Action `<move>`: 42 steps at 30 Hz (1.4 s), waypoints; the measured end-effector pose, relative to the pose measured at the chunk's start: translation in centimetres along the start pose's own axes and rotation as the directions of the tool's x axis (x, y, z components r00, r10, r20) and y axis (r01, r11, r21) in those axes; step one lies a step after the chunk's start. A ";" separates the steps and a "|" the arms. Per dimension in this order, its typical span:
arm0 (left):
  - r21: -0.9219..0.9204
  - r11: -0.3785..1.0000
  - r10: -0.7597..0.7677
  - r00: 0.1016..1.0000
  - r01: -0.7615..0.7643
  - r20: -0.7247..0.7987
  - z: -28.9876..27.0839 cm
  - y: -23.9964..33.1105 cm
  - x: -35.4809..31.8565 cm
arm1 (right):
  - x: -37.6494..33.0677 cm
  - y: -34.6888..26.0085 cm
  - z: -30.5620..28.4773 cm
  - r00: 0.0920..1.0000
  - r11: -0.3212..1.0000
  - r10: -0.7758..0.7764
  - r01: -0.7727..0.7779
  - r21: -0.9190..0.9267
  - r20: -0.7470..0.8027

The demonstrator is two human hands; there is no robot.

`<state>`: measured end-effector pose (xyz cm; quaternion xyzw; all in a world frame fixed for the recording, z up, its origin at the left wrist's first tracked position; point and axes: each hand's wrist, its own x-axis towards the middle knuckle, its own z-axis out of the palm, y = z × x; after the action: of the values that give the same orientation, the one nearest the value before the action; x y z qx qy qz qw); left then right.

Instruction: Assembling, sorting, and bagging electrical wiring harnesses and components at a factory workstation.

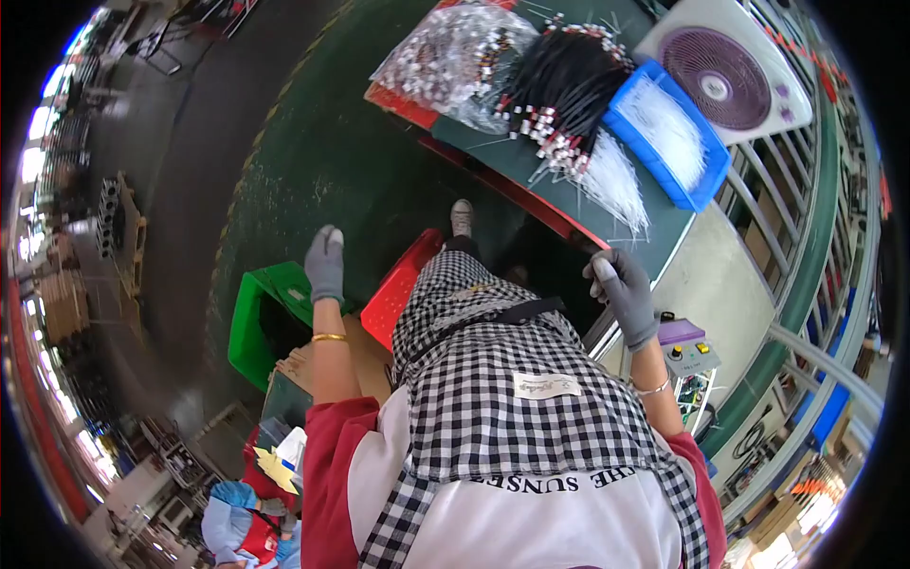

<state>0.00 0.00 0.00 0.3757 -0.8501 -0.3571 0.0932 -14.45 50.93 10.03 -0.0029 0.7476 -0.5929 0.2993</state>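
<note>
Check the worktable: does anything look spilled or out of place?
Loose white strips lie splayed on the green tabletop, outside the blue bin that holds similar strips, so they may have spilled.

The right hand (627, 290) curls near a table (668, 226) bearing black cables (569, 68).

Legible: 1 line of dark capital lettering (569, 482) on the white shirt (531, 531), bodyward of left hand (326, 264) and right hand (623, 292). Pale apron (493, 427) label (547, 385), also bodyward: script illegible.
</note>
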 end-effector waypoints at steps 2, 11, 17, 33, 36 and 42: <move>-0.060 0.990 -0.128 0.990 0.131 0.054 0.6 -5.0 -1.8 | 2.7 -1.7 2.1 0.996 0.999 0.010 -0.005 -0.049 0.085; -0.444 0.560 -0.638 0.706 0.700 0.309 -0.7 -19.2 7.3 | 15.5 -3.6 15.3 0.967 0.974 0.157 -0.118 -0.194 0.201; -0.273 0.744 -0.461 0.764 0.610 0.453 -5.3 -22.8 36.5 | 22.7 8.0 26.9 0.822 0.886 0.419 -0.464 -0.027 -0.385; 0.162 0.923 -0.107 0.172 -0.348 0.979 1.9 -6.1 59.7 | 12.4 15.0 70.1 0.213 0.076 0.971 0.152 0.985 -0.108; 0.191 0.898 -0.157 0.117 -0.396 0.981 3.0 -6.3 59.1 | 15.7 15.8 73.4 0.212 0.046 0.974 0.137 0.990 -0.075; 0.322 0.798 -0.330 0.078 -0.509 0.941 5.5 -7.3 56.6 | 17.3 20.9 76.3 0.227 -0.147 0.973 0.491 0.858 0.037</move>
<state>-37.82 -40.37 -15.14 -0.0195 -0.7645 -0.2214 -0.6051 13.05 -16.64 -25.19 0.7595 0.0352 -0.6426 -0.0943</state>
